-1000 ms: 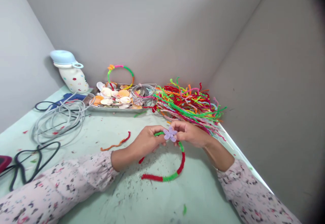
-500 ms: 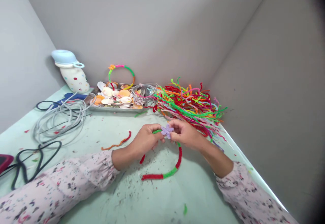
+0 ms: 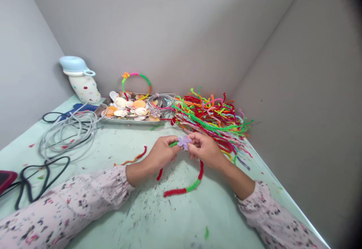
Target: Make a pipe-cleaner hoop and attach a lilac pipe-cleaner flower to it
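A small purple pipe-cleaner flower (image 3: 184,142) sits between my two hands above the table. My right hand (image 3: 206,149) pinches its right side with thumb and forefinger. My left hand (image 3: 163,151) is closed on the green part of a pipe-cleaner band (image 3: 194,185), right beside the flower. Red and green sections of the band curve down below my right hand, ending in a red tip. A short red end pokes out under my left hand. Some fingertips are hidden behind the flower and the palms.
A metal tray (image 3: 124,121) of seashells stands at the back, with a finished-looking colourful ring (image 3: 136,74) upright in it. Right of it lies a heap of pipe cleaners (image 3: 212,113). Grey cable coils (image 3: 68,136), a black cord (image 3: 46,181) and a white bottle (image 3: 85,87) are leftward.
The flower has shifted slightly left and up and turned a little between my fingers. The band's loose red end has swung slightly right and up.
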The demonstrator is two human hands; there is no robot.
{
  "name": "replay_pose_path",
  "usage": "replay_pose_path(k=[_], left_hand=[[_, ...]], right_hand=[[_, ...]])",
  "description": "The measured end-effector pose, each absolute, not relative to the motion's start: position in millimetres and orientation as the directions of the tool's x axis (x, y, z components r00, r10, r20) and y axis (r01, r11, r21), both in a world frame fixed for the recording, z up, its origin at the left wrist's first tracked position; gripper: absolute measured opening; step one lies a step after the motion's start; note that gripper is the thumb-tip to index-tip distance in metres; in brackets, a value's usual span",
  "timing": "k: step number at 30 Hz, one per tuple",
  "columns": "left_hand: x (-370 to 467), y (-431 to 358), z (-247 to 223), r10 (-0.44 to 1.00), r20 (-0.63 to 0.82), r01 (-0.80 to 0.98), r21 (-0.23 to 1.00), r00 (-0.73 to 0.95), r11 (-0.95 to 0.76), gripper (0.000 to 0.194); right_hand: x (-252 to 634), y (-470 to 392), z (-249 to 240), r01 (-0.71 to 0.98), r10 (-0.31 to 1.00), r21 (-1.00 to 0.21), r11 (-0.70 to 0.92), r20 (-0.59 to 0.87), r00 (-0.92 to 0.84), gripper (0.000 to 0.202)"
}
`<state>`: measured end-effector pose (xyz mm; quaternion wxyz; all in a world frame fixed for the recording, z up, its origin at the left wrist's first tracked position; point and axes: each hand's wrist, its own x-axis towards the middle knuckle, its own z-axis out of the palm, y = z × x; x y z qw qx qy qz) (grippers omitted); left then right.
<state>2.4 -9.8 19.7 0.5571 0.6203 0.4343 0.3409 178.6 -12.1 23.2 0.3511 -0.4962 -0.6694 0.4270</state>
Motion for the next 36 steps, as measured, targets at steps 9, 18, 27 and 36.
replay_pose_path(k=[9, 18, 27, 36], left_hand=[[4, -9, 22, 0.942, 0.064, 0.424, 0.881, 0.331, -0.209, 0.013], [1, -9, 21, 0.907, 0.246, 0.530, 0.747, 0.341, -0.402, 0.011], [2, -4, 23, 0.898, -0.156, 0.304, 0.952, 0.411, 0.026, 0.013], [1, 0, 30, 0.733, -0.411, -0.031, 0.862, 0.542, 0.507, 0.006]], right_hand=[[175, -14, 22, 0.333, 0.963, -0.940, 0.079, -0.014, -0.268, 0.010], [172, -15, 22, 0.236, 0.963, -0.972, 0.013, -0.051, -0.263, 0.012], [174, -12, 16, 0.220, 0.965, -0.975, 0.013, -0.045, -0.257, 0.013], [180, -10, 10, 0.199, 0.958, -0.980, 0.010, -0.048, -0.282, 0.019]])
